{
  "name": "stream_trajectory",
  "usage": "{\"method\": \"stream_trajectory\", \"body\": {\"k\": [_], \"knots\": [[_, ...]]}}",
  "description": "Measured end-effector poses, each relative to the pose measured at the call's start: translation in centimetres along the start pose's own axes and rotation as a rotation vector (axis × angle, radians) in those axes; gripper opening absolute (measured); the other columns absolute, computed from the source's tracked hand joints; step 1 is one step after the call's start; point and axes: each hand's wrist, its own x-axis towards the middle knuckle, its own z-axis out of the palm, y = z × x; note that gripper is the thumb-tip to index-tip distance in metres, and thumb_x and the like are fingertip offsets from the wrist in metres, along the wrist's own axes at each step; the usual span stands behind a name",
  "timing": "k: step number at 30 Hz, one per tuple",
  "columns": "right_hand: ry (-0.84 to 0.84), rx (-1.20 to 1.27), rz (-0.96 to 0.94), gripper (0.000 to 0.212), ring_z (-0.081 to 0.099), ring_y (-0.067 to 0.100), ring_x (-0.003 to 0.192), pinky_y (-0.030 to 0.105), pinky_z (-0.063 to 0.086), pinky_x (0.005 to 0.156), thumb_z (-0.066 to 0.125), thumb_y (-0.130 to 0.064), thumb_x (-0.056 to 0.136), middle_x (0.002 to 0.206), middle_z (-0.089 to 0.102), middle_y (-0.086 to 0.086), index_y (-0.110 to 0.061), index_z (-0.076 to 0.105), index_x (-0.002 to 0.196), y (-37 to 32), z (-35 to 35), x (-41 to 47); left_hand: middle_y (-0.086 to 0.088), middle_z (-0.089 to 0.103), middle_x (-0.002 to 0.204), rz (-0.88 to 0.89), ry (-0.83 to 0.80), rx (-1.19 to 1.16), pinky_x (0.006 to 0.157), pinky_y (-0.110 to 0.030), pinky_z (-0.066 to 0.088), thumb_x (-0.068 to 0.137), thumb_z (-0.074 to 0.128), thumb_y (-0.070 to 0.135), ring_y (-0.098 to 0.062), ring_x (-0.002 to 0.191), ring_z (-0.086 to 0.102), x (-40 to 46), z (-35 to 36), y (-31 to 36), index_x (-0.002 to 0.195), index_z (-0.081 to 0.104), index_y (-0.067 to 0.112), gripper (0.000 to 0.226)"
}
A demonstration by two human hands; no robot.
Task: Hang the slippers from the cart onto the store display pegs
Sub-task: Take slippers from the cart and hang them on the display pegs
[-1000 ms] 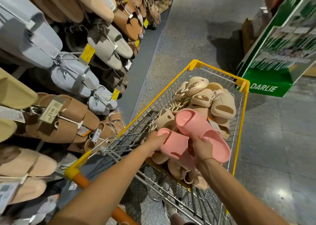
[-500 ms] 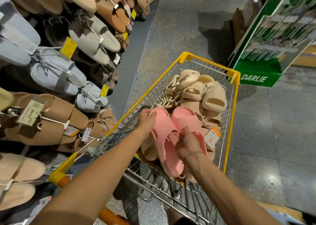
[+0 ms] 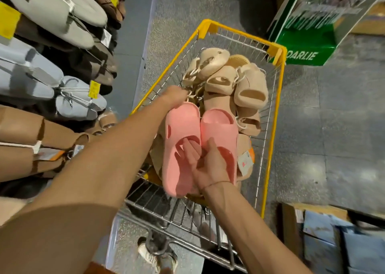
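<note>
A: Head view, the only one we have. What are the hands doing?

B: The right hand [image 3: 208, 165] has its fingers [image 3: 190, 148] tucked under the strap of the left shoe of a pink slipper pair [image 3: 200, 144], thumb lying over the other shoe, so it is holding both together. The pair sits just above the yellow cart [image 3: 273, 128].

A: And the left hand [image 3: 174, 96]?

B: It is at the toe end of the pair, fingers curled round the pale hanging loop [image 3: 190, 95]. I cannot tell how firmly.

A: So which step?

B: I would say lifting a pair out, not yet hung. Beige slippers [image 3: 233, 82] lie piled just beyond both sets of fingers.

A: Next?

B: Likely carrying the loop leftward, away from the right fingers, to the display rack [image 3: 52, 65], and finding a free peg there; the pegs themselves are too blurred to pick out.
</note>
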Motion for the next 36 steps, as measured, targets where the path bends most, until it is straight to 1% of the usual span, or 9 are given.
{"method": "stream_trajectory", "body": {"k": [5, 11, 15, 20, 25, 27, 29, 32, 36], "knots": [[-0.024, 0.044, 0.001, 0.033, 0.071, 0.028, 0.1, 0.042, 0.061, 0.081, 0.052, -0.034, 0.103, 0.113, 0.074, 0.013, -0.004, 0.065, 0.109, 0.4, 0.2, -0.5, -0.015, 0.064, 0.131, 0.052, -0.226, 0.512, 0.093, -0.034, 0.049, 0.091, 0.068, 0.03, -0.031, 0.116, 0.061, 6.4, 1.6, -0.8, 0.123, 0.068, 0.006, 0.04], [-0.036, 0.041, -0.023, 0.041, 0.071, 0.032, 0.105, 0.052, 0.048, 0.106, 0.05, -0.036, 0.104, 0.114, 0.073, 0.015, 0.002, 0.059, 0.119, 0.4, 0.0, 0.6, -0.011, 0.072, 0.1, 0.141, -0.236, 0.484, 0.078, -0.03, 0.049, 0.09, 0.072, 0.022, -0.02, 0.089, 0.063, 8.8, 2.0, -3.0, 0.104, 0.076, 0.004, 0.023], [-0.034, 0.013, -0.055, 0.05, 0.072, 0.031, 0.103, 0.052, 0.051, 0.102, 0.051, -0.04, 0.103, 0.117, 0.072, 0.016, 0.001, 0.053, 0.133, 1.0, 0.1, 1.1, -0.016, 0.065, 0.082, 0.214, -0.094, 0.487, 0.073, -0.034, 0.041, 0.103, 0.05, 0.031, -0.03, 0.084, 0.06, 7.7, 0.0, -2.2, 0.076, 0.067, 0.009, 0.039], [-0.009, -0.095, -0.082, 0.052, 0.073, 0.031, 0.097, 0.045, 0.059, 0.087, 0.047, -0.039, 0.104, 0.108, 0.072, 0.021, 0.007, 0.054, 0.128, 0.7, 0.3, 0.4, -0.011, 0.066, 0.089, 0.432, 0.01, 0.443, 0.076, -0.039, 0.043, 0.101, 0.049, 0.03, -0.03, 0.088, 0.058, 4.3, -2.8, 0.1, 0.087, 0.067, 0.013, 0.029], [-0.045, -0.289, -0.051, 0.059, 0.07, 0.032, 0.095, 0.053, 0.05, 0.102, 0.042, -0.047, 0.103, 0.104, 0.075, 0.018, 0.006, 0.062, 0.12, 0.5, -0.4, 0.2, -0.001, 0.062, 0.075, 0.655, 0.189, 0.259, 0.067, -0.034, 0.04, 0.099, 0.057, 0.035, -0.02, 0.072, 0.055, -1.1, -6.9, 3.9, 0.085, 0.066, 0.019, 0.023], [-0.079, -0.358, -0.015, 0.06, 0.068, 0.038, 0.103, 0.054, 0.055, 0.095, 0.043, -0.049, 0.102, 0.105, 0.074, 0.019, 0.005, 0.066, 0.115, 0.2, -0.7, -0.6, 0.004, 0.059, 0.069, 0.729, 0.244, 0.214, 0.067, -0.034, 0.039, 0.099, 0.057, 0.038, -0.016, 0.069, 0.052, -3.2, -8.7, 5.5, 0.083, 0.069, 0.017, 0.029], [-0.105, -0.414, -0.015, 0.053, 0.069, 0.033, 0.094, 0.043, 0.061, 0.078, 0.046, -0.042, 0.103, 0.104, 0.073, 0.019, 0.006, 0.065, 0.109, -0.2, -1.1, -1.4, 0.011, 0.058, 0.062, 0.765, 0.244, 0.116, 0.066, -0.033, 0.039, 0.099, 0.055, 0.038, -0.01, 0.064, 0.05, -5.2, -10.0, 6.9, 0.08, 0.073, 0.018, 0.032], [-0.208, -0.454, -0.053, 0.038, 0.062, 0.02, 0.077, 0.026, 0.054, 0.078, 0.056, -0.029, 0.097, 0.099, 0.07, 0.015, 0.005, 0.058, 0.113, -0.6, -2.1, -2.8, 0.013, 0.051, 0.053, 0.743, 0.181, -0.06, 0.064, -0.034, 0.043, 0.099, 0.055, 0.041, -0.006, 0.057, 0.046, -7.4, -11.1, 7.9, 0.074, 0.073, 0.025, 0.035], [-0.21, -0.543, -0.127, 0.03, 0.062, 0.021, 0.082, 0.024, 0.054, 0.058, 0.051, -0.023, 0.099, 0.109, 0.064, 0.017, 0.002, 0.059, 0.114, -0.9, -3.3, -3.2, 0.0, 0.045, 0.056, 0.7, 0.099, -0.053, 0.058, -0.036, 0.041, 0.097, 0.061, 0.044, -0.015, 0.057, 0.041, -8.9, -10.1, 7.1, 0.079, 0.076, 0.017, 0.036]]}}
